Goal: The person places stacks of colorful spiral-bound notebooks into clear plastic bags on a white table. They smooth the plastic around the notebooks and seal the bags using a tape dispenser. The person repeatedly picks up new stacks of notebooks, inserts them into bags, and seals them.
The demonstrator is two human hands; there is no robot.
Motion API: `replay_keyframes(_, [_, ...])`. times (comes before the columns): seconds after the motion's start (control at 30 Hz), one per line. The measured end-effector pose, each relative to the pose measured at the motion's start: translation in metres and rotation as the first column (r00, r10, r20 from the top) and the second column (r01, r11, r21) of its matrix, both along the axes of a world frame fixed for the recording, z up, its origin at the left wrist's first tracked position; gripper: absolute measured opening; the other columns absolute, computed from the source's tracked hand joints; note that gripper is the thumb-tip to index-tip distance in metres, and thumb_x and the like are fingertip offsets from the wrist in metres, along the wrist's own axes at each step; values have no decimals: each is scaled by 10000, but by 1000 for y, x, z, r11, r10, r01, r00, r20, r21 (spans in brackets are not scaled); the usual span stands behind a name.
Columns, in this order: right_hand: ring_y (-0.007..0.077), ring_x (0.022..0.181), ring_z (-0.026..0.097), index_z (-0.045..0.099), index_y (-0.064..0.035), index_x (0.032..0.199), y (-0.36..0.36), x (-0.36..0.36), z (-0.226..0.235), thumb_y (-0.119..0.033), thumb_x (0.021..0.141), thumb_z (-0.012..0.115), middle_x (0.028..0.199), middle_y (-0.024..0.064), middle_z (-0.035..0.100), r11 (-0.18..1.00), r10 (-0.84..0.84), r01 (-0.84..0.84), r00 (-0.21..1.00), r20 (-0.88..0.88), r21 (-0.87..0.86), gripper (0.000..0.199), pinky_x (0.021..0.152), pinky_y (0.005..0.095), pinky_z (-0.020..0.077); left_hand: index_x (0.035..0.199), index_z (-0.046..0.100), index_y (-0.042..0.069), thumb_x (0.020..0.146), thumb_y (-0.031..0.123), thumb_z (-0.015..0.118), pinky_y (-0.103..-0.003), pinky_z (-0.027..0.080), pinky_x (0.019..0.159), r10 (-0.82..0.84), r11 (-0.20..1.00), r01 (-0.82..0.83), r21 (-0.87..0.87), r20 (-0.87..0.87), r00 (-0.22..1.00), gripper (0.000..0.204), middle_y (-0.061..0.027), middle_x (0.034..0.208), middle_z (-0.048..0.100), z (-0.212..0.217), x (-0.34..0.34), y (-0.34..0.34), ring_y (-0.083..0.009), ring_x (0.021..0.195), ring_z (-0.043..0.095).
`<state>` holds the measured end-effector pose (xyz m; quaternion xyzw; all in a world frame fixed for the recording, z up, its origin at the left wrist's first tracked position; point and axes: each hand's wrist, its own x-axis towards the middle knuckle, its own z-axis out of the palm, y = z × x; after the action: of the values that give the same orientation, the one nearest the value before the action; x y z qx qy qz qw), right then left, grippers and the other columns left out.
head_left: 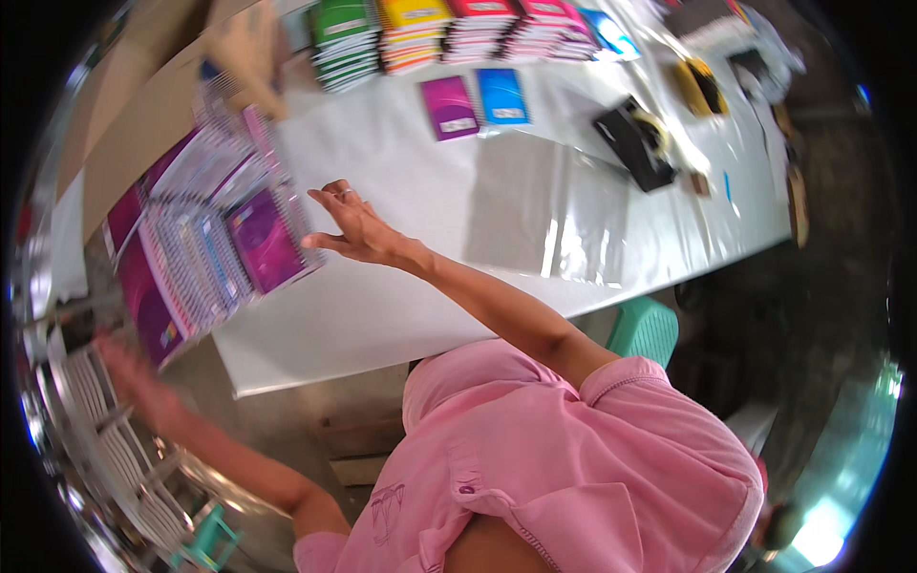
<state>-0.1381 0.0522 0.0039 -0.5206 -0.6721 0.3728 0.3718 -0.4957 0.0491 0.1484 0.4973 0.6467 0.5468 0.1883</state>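
Note:
At the table's left end lies an open purple carton (pixel 151 286) packed with spiral notebooks (pixel 191 250). Inside its right part, a purple notebook (pixel 266 237) lies cover up. My right hand (pixel 353 227) hovers just right of the carton, thumb and fingers apart, holding nothing. Low at the carton's near left side is my left hand (pixel 134 377), off the table edge. Motion smears its fingers, so I cannot make out their shape or whether they touch anything.
Notebook stacks (pixel 413 33) line the table's far side. A purple notebook (pixel 449 107) and a blue one (pixel 502 96) lie before them. A clear plastic sheet (pixel 521 205) and a black tape dispenser (pixel 635 143) are to the right. Brown cardboard (pixel 134 105) rises at the far left; a green stool (pixel 642 331) stands nearby.

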Motion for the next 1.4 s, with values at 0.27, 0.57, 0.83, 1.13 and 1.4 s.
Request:
replay_keyframes(0.27, [312,1172,467,567,-139,1214,-161,288,-54,-76,763,708,1258,96,505,562,-787,777,397,472,284,477,932,452,388,1371,418,-11,963,95,452,-379,391,1037,-70,921,345,180,-794,604,424,-198,1373,467,-59,199,-19,-272,1206,518])
replay_keyframes(0.57, [256,1269,396,548,-235,1276,-180,343,-63,-119,702,754,1352,9,459,872,-469,446,646,602,201,621,995,480,325,1363,484,280,789,235,711,-664,212,1040,-827,300,846,-441,-562,0,619,-27,1459,381,-183,492,-63,-382,1375,256])
replay_keyframes(0.83, [407,845,571,646,-46,979,23,530,20,-36,745,666,956,191,601,582,-766,498,601,228,642,235,740,476,459,1356,501,237,798,173,701,-633,233,1050,-819,430,786,-445,-559,132,596,-50,1481,350,-161,524,-61,-399,1386,230])
replay_keyframes(1.13, [363,1127,454,660,-98,1078,143,654,-17,-490,642,800,1246,207,440,620,-554,784,452,699,-15,603,908,562,367,1339,523,188,851,75,624,-557,212,1093,-804,587,707,-394,-382,455,511,-69,1496,339,-136,538,-34,-387,1416,173])
replay_keyframes(1.4, [367,1141,441,699,-51,868,158,531,-18,-572,604,780,1158,160,507,779,-561,565,439,702,270,590,877,527,401,1349,507,133,841,15,608,-397,247,1119,-780,624,708,-330,-212,589,531,-100,1462,399,-161,575,3,-320,1417,220])
